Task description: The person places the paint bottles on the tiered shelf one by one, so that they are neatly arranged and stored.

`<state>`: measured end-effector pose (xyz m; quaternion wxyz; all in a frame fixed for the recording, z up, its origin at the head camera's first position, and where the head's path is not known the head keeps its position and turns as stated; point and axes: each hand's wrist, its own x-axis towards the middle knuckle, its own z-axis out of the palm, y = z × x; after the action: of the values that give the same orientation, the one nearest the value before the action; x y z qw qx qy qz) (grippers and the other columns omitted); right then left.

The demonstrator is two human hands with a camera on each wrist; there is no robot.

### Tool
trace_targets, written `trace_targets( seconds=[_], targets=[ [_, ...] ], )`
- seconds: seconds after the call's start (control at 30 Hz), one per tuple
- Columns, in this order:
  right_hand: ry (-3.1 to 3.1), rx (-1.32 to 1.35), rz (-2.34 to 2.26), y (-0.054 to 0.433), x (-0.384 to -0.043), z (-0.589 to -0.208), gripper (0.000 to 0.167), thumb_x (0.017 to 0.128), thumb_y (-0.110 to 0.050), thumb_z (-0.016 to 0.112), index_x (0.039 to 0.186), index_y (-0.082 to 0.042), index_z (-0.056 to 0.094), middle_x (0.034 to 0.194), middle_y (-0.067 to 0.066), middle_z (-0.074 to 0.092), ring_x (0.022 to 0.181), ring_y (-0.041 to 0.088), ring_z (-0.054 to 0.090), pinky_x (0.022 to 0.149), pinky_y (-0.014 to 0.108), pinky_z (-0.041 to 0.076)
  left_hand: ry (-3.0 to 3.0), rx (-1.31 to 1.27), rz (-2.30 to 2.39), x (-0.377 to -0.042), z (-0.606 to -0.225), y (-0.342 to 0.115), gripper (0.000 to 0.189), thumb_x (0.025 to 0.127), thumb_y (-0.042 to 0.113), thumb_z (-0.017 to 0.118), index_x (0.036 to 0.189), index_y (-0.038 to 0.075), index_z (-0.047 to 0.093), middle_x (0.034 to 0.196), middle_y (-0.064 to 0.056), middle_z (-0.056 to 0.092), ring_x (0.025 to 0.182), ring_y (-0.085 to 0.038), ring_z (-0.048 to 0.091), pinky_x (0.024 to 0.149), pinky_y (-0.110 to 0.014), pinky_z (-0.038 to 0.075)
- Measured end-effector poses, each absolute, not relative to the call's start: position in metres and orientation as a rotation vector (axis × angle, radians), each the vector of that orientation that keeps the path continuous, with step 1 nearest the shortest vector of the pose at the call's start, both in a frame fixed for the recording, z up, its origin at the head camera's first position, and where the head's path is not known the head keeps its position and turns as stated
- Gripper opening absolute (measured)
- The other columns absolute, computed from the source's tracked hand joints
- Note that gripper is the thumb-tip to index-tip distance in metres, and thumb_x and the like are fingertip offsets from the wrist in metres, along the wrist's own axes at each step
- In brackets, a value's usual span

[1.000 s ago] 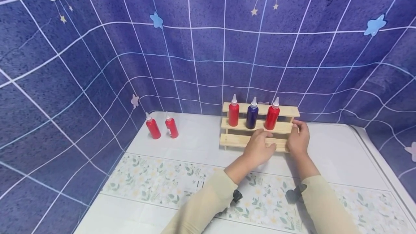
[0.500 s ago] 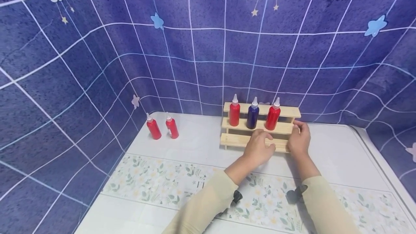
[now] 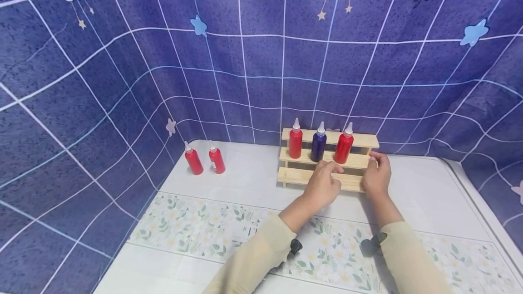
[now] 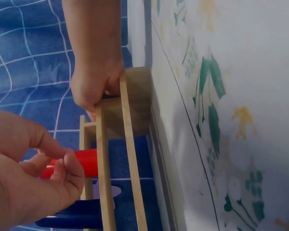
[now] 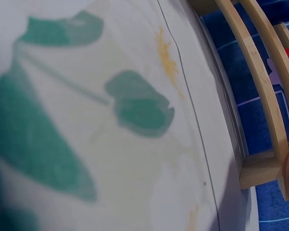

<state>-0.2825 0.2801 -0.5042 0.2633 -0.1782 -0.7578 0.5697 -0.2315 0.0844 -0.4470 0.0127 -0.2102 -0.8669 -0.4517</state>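
- Wooden rack [image 3: 303,177], three stepped shelves, on the table [image 3: 249,167] near its back edge: your right hand [image 3: 377,176] grips its right end, fingers curled round the wood.
- Left hand [image 3: 324,187]: yours is before the lowest shelf, to the left of the right hand; its fingers are loosely bent, with fingertips close to the thumb in the left wrist view. Whether it touches the shelf you cannot tell from these views.
- Middle shelf: three capped bottles stand in a row before you, namely the left red bottle [image 3: 295,144], the dark blue bottle [image 3: 318,147] and the right red bottle [image 3: 344,148], the last nearest your right hand. All have pale, pointed tips.
- Sleeves: your left sleeve [image 3: 253,257] and right sleeve [image 3: 412,253] are pale beige, each with a dark device at the cuff.
- Table, left part: well apart from the rack, the outer red bottle [image 3: 194,161] and the inner red bottle [image 3: 217,160] stand near each other; the inner one bears a white patch.
- Tabletop: a floral band [image 3: 196,221] crosses the white surface in front of the rack.
- Background: a blue curtain [image 3: 261,58] with pale grid lines, clouds and stars hangs behind the table.
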Motion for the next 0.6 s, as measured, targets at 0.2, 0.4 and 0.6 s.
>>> trace_targets(
  seconds=[0.2, 0.4, 0.6],
  targets=[
    [-2.057, -0.493, 1.507, 0.278, -0.281, -0.503, 0.036, 0.112, -0.013, 0.038, 0.139, 0.002, 0.055, 0.146, 0.024, 0.057, 0.143, 0.036, 0.050, 0.124, 0.051, 0.038, -2.696, -0.671, -1.400, -0.231, -0.445, 0.081, 0.037, 0.087, -0.002, 0.070, 0.121, 0.013, 0.070, 0.123, -0.005, 0.060, 0.076, -0.001, 0.052, 0.072, -0.014, 0.048],
    [-2.057, -0.505, 1.485, 0.277, -0.281, -0.503, 0.036, 0.112, -0.013, 0.038, 0.138, 0.002, 0.056, 0.142, 0.024, 0.059, 0.133, 0.035, 0.053, 0.116, 0.050, 0.041, -2.678, -0.691, -1.388, -0.230, -0.447, 0.077, 0.037, 0.086, -0.002, 0.070, 0.119, 0.014, 0.070, 0.118, -0.002, 0.061, 0.073, 0.000, 0.052, 0.069, -0.014, 0.047],
    [-2.090, -0.517, 1.488, 0.277, -0.281, -0.503, 0.038, 0.113, -0.016, 0.035, 0.141, 0.001, 0.055, 0.144, 0.021, 0.058, 0.134, 0.032, 0.052, 0.116, 0.050, 0.041, -2.657, -0.753, -1.335, -0.229, -0.447, 0.073, 0.034, 0.085, -0.001, 0.070, 0.114, 0.015, 0.071, 0.106, -0.004, 0.062, 0.082, -0.001, 0.051, 0.072, -0.013, 0.046]
  ],
)
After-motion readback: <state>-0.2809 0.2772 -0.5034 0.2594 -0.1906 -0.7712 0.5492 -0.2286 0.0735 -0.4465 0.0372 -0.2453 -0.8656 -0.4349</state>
